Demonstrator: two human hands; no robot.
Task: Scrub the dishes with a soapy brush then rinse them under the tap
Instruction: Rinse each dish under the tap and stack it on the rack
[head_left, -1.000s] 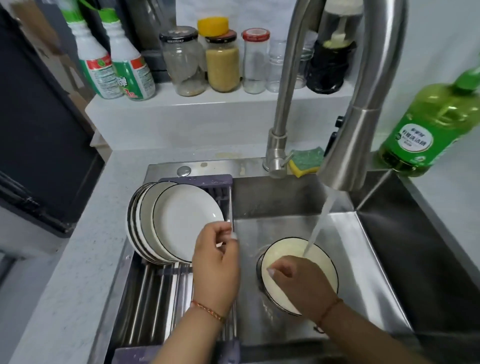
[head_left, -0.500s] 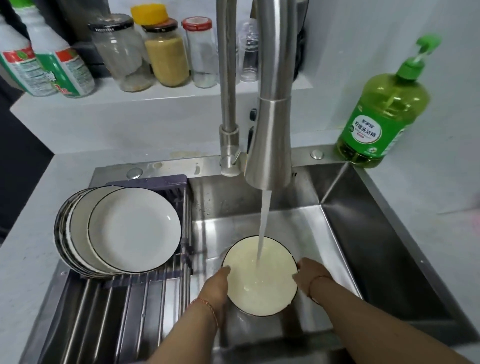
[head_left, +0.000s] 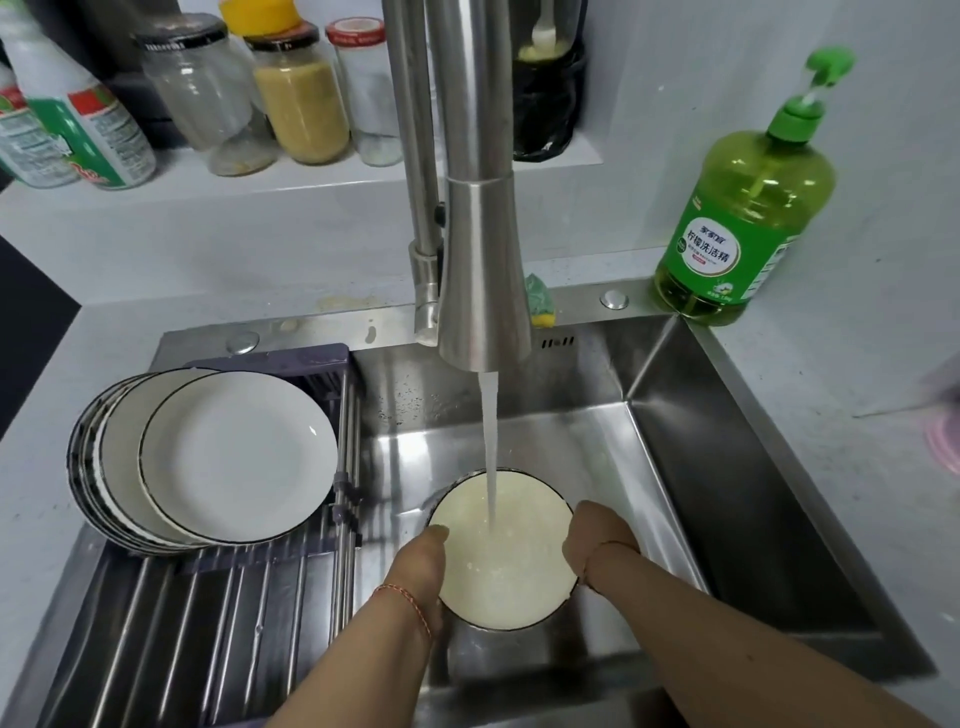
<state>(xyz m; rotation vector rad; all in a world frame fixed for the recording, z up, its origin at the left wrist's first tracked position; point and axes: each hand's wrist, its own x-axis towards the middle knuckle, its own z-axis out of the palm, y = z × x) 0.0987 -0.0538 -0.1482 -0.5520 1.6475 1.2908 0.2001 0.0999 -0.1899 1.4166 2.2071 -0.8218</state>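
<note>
Bowl (head_left: 501, 551), white with dark rim, gripped between left hand (head_left: 418, 566) and right hand (head_left: 597, 540) by opposite edges, mouth upward under tap (head_left: 480, 280) so water (head_left: 489, 447) rinses its inside; washed plates (head_left: 218, 457) racked beyond left hand to drain.

Brushed stainless-steel sink (head_left: 727, 467) and tap (head_left: 480, 260); glossy glazed white plates (head_left: 239, 457) left of tap; translucent green plastic bottle (head_left: 748, 218) right.
</note>
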